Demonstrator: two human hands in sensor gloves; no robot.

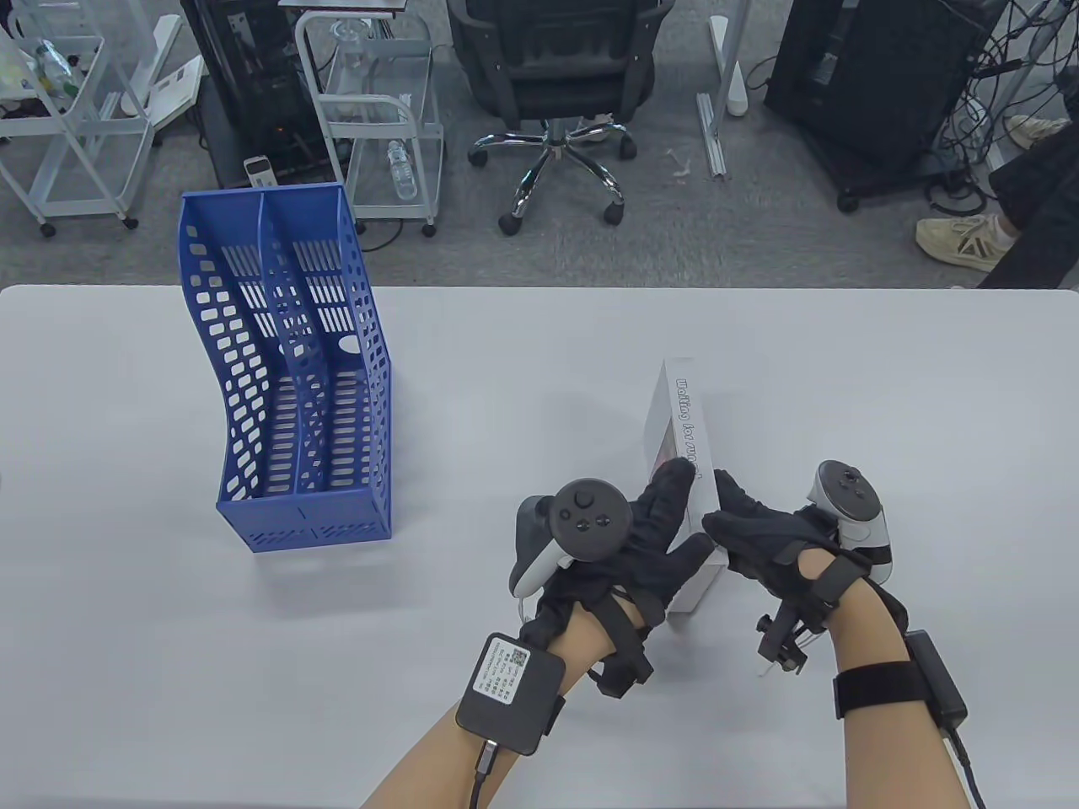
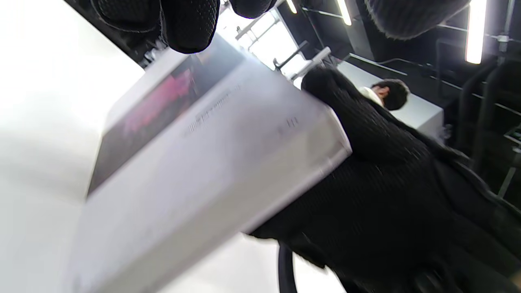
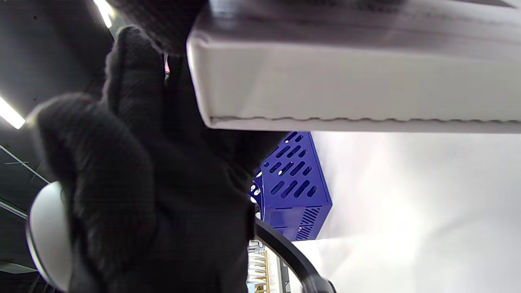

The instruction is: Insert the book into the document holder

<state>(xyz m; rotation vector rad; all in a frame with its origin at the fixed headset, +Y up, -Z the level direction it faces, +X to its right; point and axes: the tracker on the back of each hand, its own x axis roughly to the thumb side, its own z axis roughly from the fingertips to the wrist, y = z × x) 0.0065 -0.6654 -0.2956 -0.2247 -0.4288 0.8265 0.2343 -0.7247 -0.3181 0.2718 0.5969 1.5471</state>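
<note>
Here the white book (image 1: pixel 683 438) stands on edge on the pale table (image 1: pixel 126 421), spine uppermost, tilted so its top leans toward the person's left. Dark lettering runs along the spine, and a reddish picture shows on the cover facing the left hand. Both gloved hands hold it at its near end: the left hand (image 1: pixel 641 539) lies flat against the left cover with fingers reaching up to the spine, and the right hand (image 1: pixel 763 527) presses against the opposite cover, its fingers curled around the near edge. So each hand is partly closed on the book, clamping it between them rather than wrapping it fully.

In the left wrist view the book (image 2: pixel 195 162) fills the middle, blurred, with the left fingertips (image 2: pixel 187 24) hanging over its upper edge and the right hand (image 2: pixel 374 162) dark against its far side. In the right wrist view the book (image 3: pixel 358 77) crosses the top, its page block facing the camera, and the left hand (image 3: pixel 134 175) covers the left half.

The blue document holder (image 1: pixel 291 371) stands upright on the table well apart from the book, on the person's left. It has two compartments with perforated walls, their open tops facing up. A corner of the holder (image 3: pixel 293 187) shows past the left hand in the right wrist view.

Beyond the table stand a black office chair (image 1: pixel 556 76) and white wire carts (image 1: pixel 76 109).
</note>
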